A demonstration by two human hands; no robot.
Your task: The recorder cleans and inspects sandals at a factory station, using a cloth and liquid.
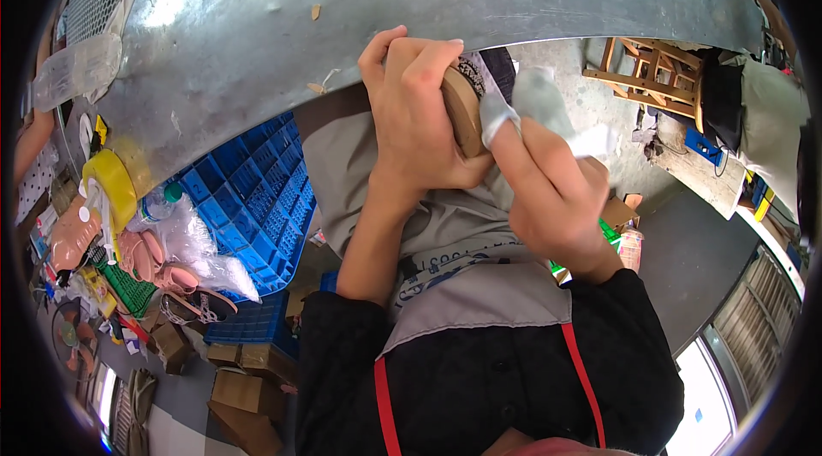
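Over my lap, at the edge of the metal table, my left hand [411, 105] is wrapped round a shoe [463, 113]. Its thick tan sole edge faces right, and a black-and-white patterned part shows above it; the rest is hidden by my fingers. Just right of it my right hand [556, 190] is closed on a white cloth [497, 113]. One bunched end of the cloth sits at my fingertips against or very near the sole's edge; I cannot tell if it touches. The cloth's loose part [544, 101] hangs blurred beyond my fingers.
The metal table [257, 28] spans the far side, with small tan scraps on it. Blue crates [248, 199] stand at my left, beside yellow tape [116, 178], pink sandals [141, 255] and cardboard boxes [244, 392]. A wooden stool [655, 79] stands far right.
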